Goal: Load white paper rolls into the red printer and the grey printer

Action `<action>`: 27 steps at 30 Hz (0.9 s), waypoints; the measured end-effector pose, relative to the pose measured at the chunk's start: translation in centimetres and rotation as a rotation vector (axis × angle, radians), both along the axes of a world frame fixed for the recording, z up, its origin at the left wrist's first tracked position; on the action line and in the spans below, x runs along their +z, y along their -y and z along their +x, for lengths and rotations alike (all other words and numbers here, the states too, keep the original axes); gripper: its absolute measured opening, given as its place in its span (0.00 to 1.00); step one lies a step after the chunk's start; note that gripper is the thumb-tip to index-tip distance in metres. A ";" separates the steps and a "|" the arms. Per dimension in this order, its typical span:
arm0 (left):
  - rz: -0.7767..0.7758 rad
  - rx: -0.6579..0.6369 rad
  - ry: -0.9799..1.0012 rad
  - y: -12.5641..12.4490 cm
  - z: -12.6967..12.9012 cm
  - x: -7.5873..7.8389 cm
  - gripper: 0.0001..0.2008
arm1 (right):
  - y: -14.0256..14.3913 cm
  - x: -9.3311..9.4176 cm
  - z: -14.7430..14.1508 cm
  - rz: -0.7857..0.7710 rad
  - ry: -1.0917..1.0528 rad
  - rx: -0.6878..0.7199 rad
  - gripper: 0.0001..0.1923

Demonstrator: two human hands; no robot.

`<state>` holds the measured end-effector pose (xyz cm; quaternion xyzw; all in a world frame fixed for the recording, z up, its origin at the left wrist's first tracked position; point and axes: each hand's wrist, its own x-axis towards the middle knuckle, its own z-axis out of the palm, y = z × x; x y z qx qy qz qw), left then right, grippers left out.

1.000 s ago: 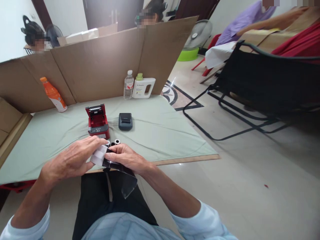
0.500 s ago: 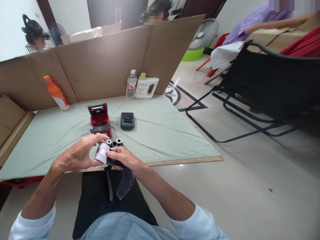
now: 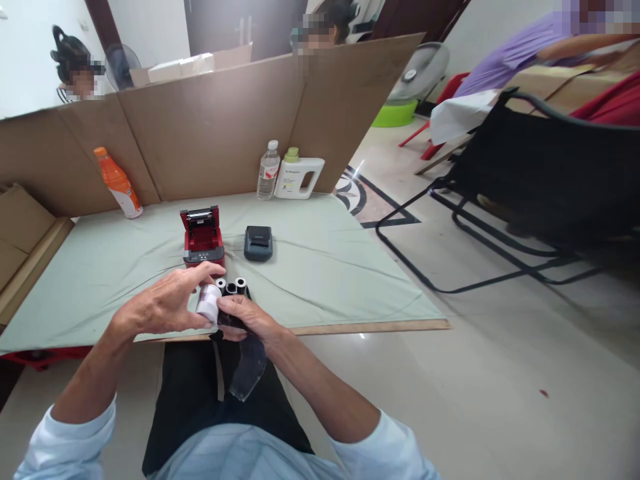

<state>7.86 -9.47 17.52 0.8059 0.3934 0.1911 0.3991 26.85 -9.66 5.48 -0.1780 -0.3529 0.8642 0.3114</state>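
My left hand (image 3: 159, 303) is closed on a white paper roll (image 3: 208, 303), with fingers above and thumb below. My right hand (image 3: 247, 317) pinches a dark translucent film strip (image 3: 249, 367) that hangs down over my lap, and its thumb touches the roll's right side. Just beyond my right hand, several small black rolls with pale cores (image 3: 241, 285) stand near the table edge. Farther back sits a red label printer (image 3: 204, 239) with its lid raised. Beside it lies a dark grey handheld device (image 3: 259, 243). My fingers hide part of the roll.
An orange bottle (image 3: 118, 183) leans against the cardboard wall (image 3: 210, 133). A clear water bottle (image 3: 269, 172) and a white jug (image 3: 300, 179) stand at the back. A black folding chair (image 3: 565, 173) is on the right. Other people sit beyond.
The view has shifted slightly, so things appear a little farther right. The white roll has turned a little in my hands. Both hands keep their hold.
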 end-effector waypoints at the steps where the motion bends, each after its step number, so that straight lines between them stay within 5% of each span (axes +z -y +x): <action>1: 0.001 -0.003 0.020 0.0 0.0 0.2 0.38 | 0.0 0.0 -0.1 -0.020 -0.040 -0.015 0.27; 4: -0.092 0.061 0.297 0.4 0.9 -1.5 0.46 | 0.2 0.0 -0.4 -0.076 -0.168 -0.087 0.27; 7: -0.170 0.259 0.555 1.2 1.9 -4.2 0.41 | 0.3 0.0 -0.6 -0.096 -0.199 -0.108 0.28; 9: -0.182 0.331 0.558 1.2 2.0 -4.8 0.37 | 0.2 -0.1 -0.6 -0.082 -0.177 -0.093 0.29; 16: -0.042 0.053 0.092 -0.5 -0.4 -1.0 0.40 | 0.2 0.0 -0.3 -0.061 -0.092 -0.039 0.25; 23: -0.147 0.212 0.344 1.0 0.6 -2.9 0.36 | 0.2 -0.7 -0.7 -0.094 -0.146 -0.035 0.26; 27: -0.149 0.263 0.363 0.8 1.1 -2.8 0.35 | 0.3 -0.3 -0.8 -0.085 -0.188 -0.032 0.27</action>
